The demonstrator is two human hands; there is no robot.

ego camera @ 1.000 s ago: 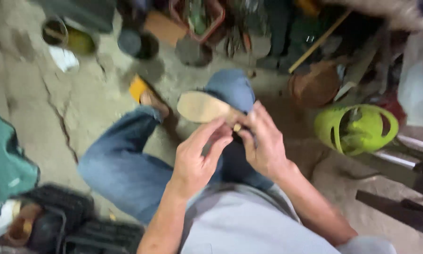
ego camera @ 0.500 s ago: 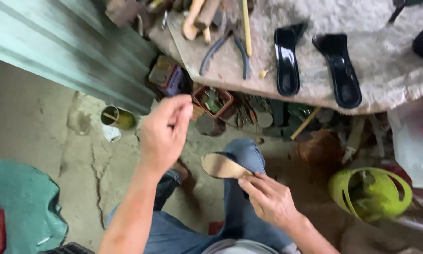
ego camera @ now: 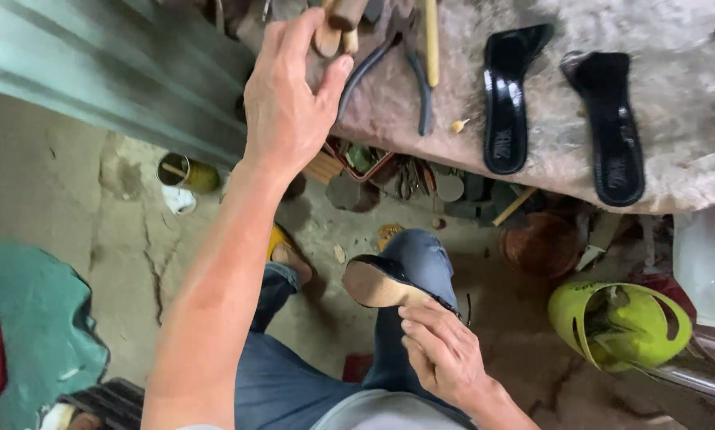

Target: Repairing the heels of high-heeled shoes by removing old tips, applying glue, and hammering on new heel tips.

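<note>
Both hands were busy in different places: the right hand [ego camera: 445, 354] rested on the person's knee, its fingers pressed down on the rear of a shoe sole [ego camera: 385, 284] with a tan face and dark rim, holding it flat against the blue jeans [ego camera: 417, 255], while the left hand [ego camera: 290, 99] was stretched up to the workbench [ego camera: 691, 111], fingers spread wide and empty, hovering just beside a wooden tool handle [ego camera: 329, 32] and the dark pliers [ego camera: 397, 68]. Further along the bench, which was covered in a worn, stained pinkish-grey sheet, two black insoles [ego camera: 507, 99] lay side by side, well apart from the reaching hand, with a thin wooden stick [ego camera: 431, 40] near the pliers. Under the bench edge sat a red tray [ego camera: 361, 159] of small scraps and a jumble of tools in shadow. A foot in a yellow sandal [ego camera: 282, 247] stood on the cracked concrete floor [ego camera: 79, 207], near a small open tin [ego camera: 184, 171]. To the right lay a lime-green helmet [ego camera: 620, 322] beside a brown woven basket [ego camera: 542, 243]; a green metal panel [ego camera: 111, 72] ran along the upper left, and green fabric [ego camera: 35, 318] lay at the left edge.
</note>
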